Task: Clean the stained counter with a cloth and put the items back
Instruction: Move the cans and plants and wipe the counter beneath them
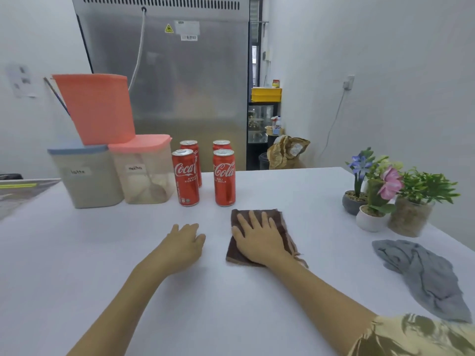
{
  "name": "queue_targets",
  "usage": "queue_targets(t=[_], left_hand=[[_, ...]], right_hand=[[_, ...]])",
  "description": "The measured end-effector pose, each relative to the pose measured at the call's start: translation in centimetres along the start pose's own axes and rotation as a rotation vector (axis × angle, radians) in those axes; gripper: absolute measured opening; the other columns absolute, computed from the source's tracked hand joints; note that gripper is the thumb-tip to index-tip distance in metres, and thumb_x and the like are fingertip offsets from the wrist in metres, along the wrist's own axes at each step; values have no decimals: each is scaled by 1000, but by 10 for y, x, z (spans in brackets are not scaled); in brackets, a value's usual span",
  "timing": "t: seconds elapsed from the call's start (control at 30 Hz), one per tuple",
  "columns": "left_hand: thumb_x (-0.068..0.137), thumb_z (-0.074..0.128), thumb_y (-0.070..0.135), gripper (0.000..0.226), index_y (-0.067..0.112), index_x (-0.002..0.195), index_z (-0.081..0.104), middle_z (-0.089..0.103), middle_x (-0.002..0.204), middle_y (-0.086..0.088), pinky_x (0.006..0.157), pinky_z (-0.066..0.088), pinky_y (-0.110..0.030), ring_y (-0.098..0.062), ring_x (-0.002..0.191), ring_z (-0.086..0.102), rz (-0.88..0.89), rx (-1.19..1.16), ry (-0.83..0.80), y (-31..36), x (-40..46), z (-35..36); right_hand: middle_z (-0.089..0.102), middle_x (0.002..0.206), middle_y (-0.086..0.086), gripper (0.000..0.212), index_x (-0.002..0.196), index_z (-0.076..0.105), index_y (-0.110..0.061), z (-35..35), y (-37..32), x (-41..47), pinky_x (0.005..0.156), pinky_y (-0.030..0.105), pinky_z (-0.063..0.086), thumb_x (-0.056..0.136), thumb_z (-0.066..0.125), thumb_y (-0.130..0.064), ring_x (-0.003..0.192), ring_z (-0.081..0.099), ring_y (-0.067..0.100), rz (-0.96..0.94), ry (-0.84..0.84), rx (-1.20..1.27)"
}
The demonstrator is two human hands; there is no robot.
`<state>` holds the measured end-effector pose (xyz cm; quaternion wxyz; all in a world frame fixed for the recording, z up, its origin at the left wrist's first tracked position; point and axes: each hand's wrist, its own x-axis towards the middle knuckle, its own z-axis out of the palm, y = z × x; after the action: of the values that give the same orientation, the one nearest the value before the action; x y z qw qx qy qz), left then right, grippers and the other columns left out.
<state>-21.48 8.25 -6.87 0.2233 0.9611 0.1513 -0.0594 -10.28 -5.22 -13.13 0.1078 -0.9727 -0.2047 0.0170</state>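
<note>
Worktop [282, 304] fills the head view, white and wide, and we see our right hand [259, 237] lying flat on a folded brown cloth [276, 217] near its middle, fingers straight and spread, pressing down rather than gripping. Our left hand [186, 242] rests just beside the cloth, palm down on the bare surface, fingers relaxed and holding nothing. Beyond the hands stand four red cola cans [185, 177] in two rows, with two labelled containers [144, 170] to their left and a pink one [97, 109] tilted on top. To the right we see three potted plants [372, 217] close together, and nearer us a crumpled grey cloth [424, 276] lying well apart from the brown one.
</note>
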Motion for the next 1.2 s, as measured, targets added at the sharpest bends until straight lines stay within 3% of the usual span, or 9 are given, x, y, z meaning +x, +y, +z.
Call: queue_targets(t=[0.13,0.23,0.37,0.57,0.7,0.87,1.03,1.13,1.2], left_hand=[[103,24,31,49,17,150,17,9,159,-1,116,9,-33,-18,147,-5,22,-51,12,-14,-8,-7],[103,24,33,48,22,150,18,6,159,2,115,12,-31,-15,146,-6,7,-111,16,-41,-26,-22],[103,23,34,47,23,149,21,8,159,0,114,16,-32,-16,147,-3,-41,-154,72,-83,-38,-38],[103,22,30,47,18,149,22,14,158,-4,114,15,-33,-19,147,-1,-46,-134,87,-108,-37,-47],[102,27,33,46,22,147,28,21,156,-4,113,19,-34,-22,146,11,-14,-171,114,-125,-40,-51],[102,30,35,44,23,144,36,34,151,-2,112,19,-35,-18,146,10,-6,-227,144,-158,-48,-56],[100,32,37,42,22,138,43,44,143,-6,108,28,-35,-20,140,27,36,-293,223,-158,-34,-56],[101,30,37,42,21,138,43,41,145,-6,110,27,-38,-23,140,26,101,-287,214,-133,-25,-49],[101,30,38,43,23,139,42,38,147,-6,111,26,-39,-23,141,24,132,-263,182,-120,-22,-45]], right_hand=[[3,159,-8,51,146,11,-45,11,-24,-44,117,39,-4,97,18,-56,147,-3,21,-241,0,-28],[4,159,-12,57,146,11,-48,1,9,-42,118,42,-3,92,18,-65,147,-2,19,-53,33,-46],[4,160,-4,58,149,11,-40,-3,4,9,116,52,-3,94,17,-59,146,-2,31,196,41,-37],[4,159,-6,51,147,12,-45,23,-117,-1,116,51,-5,97,16,-53,146,-1,32,-99,-6,-22],[3,157,-17,47,142,8,-55,24,-109,-64,118,43,-4,96,16,-58,147,-3,19,-303,-30,-44],[3,159,-13,51,142,8,-55,15,-88,-57,116,53,-4,93,14,-63,146,-2,29,-9,-10,-87],[0,158,-13,48,144,11,-51,37,-168,-78,112,59,-11,97,19,-54,145,-8,36,-202,-25,-27],[0,157,-20,46,139,10,-60,39,-162,-126,114,51,-14,94,19,-60,145,-12,26,-319,-16,12],[-2,156,-23,47,139,8,-61,31,-135,-144,116,45,-12,93,18,-63,145,-13,15,-269,-29,26]])
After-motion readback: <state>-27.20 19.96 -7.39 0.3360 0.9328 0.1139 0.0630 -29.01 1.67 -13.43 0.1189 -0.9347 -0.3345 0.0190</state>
